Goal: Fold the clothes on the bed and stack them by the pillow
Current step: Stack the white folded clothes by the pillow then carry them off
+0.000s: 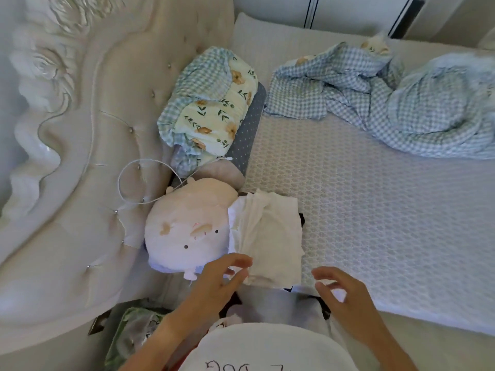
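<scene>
Stack of folded whites sits beside plush, near pillow. My left hand and right hand hover loose-fingered, gripping nothing. Cloth looks light, limp; I'd lift from under folded edges.

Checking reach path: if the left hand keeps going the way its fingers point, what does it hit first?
Likely the folded white garment: the left hand points up-right, fingertips already at its near edge. Depth is unclear, so it may pass just above.
</scene>
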